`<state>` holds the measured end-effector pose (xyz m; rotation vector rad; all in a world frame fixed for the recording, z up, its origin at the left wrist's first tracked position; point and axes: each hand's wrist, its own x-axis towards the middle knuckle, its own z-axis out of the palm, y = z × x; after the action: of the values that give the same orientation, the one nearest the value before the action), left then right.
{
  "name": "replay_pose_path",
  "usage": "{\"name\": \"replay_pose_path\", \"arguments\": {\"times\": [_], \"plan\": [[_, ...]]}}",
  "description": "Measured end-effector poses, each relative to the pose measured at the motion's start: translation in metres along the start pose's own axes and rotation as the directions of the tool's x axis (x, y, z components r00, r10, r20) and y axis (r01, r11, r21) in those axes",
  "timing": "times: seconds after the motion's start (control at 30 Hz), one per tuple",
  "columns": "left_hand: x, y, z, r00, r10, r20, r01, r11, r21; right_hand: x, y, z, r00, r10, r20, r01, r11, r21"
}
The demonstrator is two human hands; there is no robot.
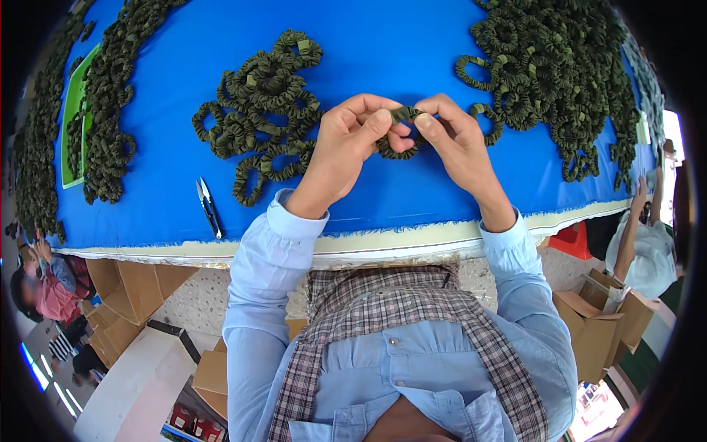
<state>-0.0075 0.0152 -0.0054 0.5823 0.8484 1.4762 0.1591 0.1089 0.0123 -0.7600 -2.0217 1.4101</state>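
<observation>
Head view: left hand (342, 144), right hand (458, 144) finger-pinched one hair tie (405, 113); small pile (269, 87) lay nine o'clock, big pile (549, 66) two; which was done, unclear.

On the table (412, 202), around the held scrunchie (404, 114): a scrunchie heap (549, 81) at two o'clock, a pile (269, 88) at nine (tray (74, 99) farther out), snips (210, 211) at eight.
</observation>
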Motion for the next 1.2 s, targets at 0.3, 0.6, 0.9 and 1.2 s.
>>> {"name": "replay_pose_path", "arguments": {"times": [0.3, 0.6, 0.9, 1.2], "plan": [[0.008, -0.015, -0.002, 0.982, 0.143, -0.128, -0.121, 0.979, 0.165, 0.019, 0.003, -0.039, 0.963, -0.172, -0.208, 0.06, 0.888, -0.456], [0.013, -0.027, -0.006, 0.962, 0.141, -0.233, -0.102, 0.98, 0.17, 0.088, -0.075, 0.022, 0.819, -0.539, 0.198, 0.538, 0.6, -0.592], [0.004, -0.038, -0.01, 0.959, 0.216, -0.184, -0.183, 0.966, 0.183, 0.17, -0.042, 0.229, 0.724, -0.367, 0.584, 0.681, 0.514, -0.522], [0.011, -0.024, -0.004, 0.874, 0.318, -0.368, -0.29, 0.948, 0.129, 0.167, -0.07, 0.169, 0.891, -0.42, 0.174, 0.452, 0.859, -0.241]]}}
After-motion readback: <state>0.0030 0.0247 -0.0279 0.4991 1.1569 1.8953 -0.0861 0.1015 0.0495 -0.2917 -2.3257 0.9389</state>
